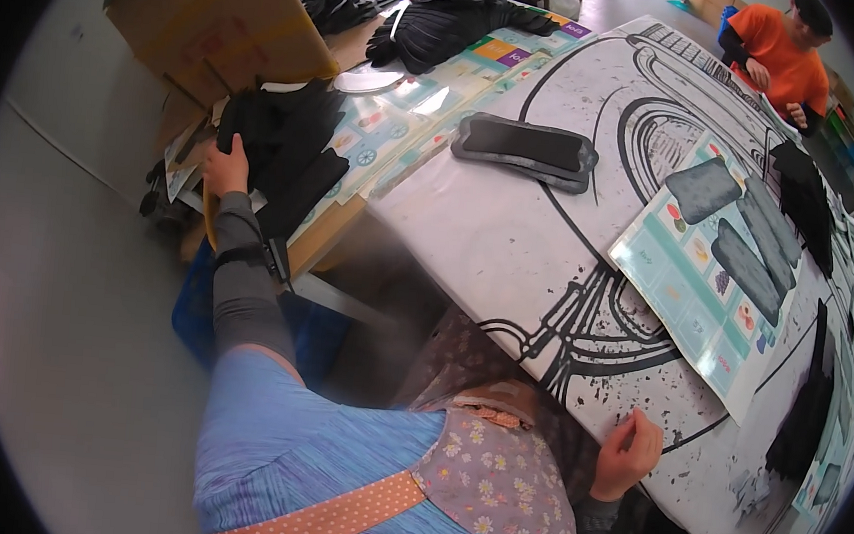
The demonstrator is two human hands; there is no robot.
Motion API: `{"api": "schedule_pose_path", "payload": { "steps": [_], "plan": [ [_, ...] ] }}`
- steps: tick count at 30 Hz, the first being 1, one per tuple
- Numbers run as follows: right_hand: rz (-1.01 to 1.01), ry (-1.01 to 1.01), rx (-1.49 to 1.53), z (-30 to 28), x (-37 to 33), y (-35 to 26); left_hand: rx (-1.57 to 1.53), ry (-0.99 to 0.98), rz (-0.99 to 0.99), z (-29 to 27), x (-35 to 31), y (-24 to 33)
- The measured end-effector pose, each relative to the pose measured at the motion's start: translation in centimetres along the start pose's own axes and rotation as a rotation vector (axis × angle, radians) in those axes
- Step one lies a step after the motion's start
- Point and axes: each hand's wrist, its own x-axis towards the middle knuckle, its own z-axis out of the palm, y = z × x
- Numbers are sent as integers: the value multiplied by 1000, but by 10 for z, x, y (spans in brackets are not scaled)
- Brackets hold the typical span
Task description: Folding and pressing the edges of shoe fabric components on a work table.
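Floral apron lay closest! The left hand touched matte black strips, long and heaped; whether it clamped any, I couldn't tell. Just beyond rose a cardboard box; well rightward, the right hand curled its fingers together.

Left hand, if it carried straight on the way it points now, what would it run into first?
The left hand would likely meet the black pieces right by it first, with the cardboard box apparently beyond; depth is unclear.
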Motion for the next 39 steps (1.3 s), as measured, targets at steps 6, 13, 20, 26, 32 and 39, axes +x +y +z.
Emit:
{"api": "schedule_pose_path", "payload": {
  "steps": [6,13,20,26,32,39],
  "plan": [
    [4,2,-52,-2,0,-2,-469,-473,-48,22,-6,-5],
    [57,-51,-13,-8,5,-2,-618,-480,136,95,76,-72],
    [437,-310,355,-40,55,-6,-933,-808,-311,102,72,-40],
    [389,-471,-60,-62,136,42,-361,-347,-118,67,70,-29],
    [648,-429,-592,-44,193,201,-822,209,85,-76,48,57],
    [594,-441,-665,-8,187,259,-826,-25,321,-225,-75,86]
  ]
}}
